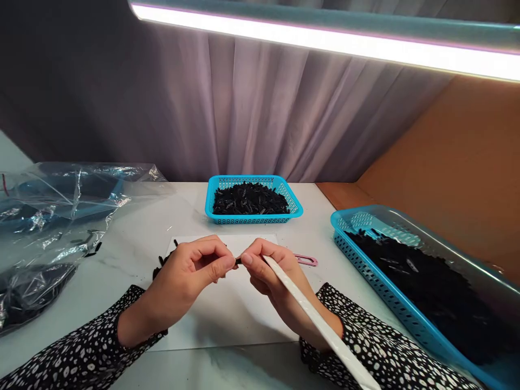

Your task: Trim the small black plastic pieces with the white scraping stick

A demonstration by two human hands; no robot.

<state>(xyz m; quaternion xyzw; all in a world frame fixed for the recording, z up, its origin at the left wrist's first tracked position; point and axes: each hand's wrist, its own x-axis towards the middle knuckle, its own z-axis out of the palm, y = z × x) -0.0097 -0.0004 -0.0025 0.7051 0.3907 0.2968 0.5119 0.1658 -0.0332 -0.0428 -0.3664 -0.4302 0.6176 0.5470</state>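
Observation:
In front of me, my left hand [184, 276] and my right hand [276, 281] meet over a white sheet [227, 319]. Both pinch a small black piece [239, 261] between thumb and forefinger, one at each end; the fingertips cover most of it. A long white strip [320, 322] runs from beside my right forefinger over the wrist to the bottom edge; whether the fingers grip it I cannot tell. Behind the left hand lies a small heap of black pieces [158, 265], partly hidden. A pink tool [306, 260] with a slotted end pokes out behind the right hand.
A blue basket [254, 219] full of black pieces stands at the back. To the right, a larger blue basket [365, 276] with clear plastic over it holds more black bits. At left lies a clear plastic bag [73, 195]. A bright tube lamp [325, 40] hangs overhead.

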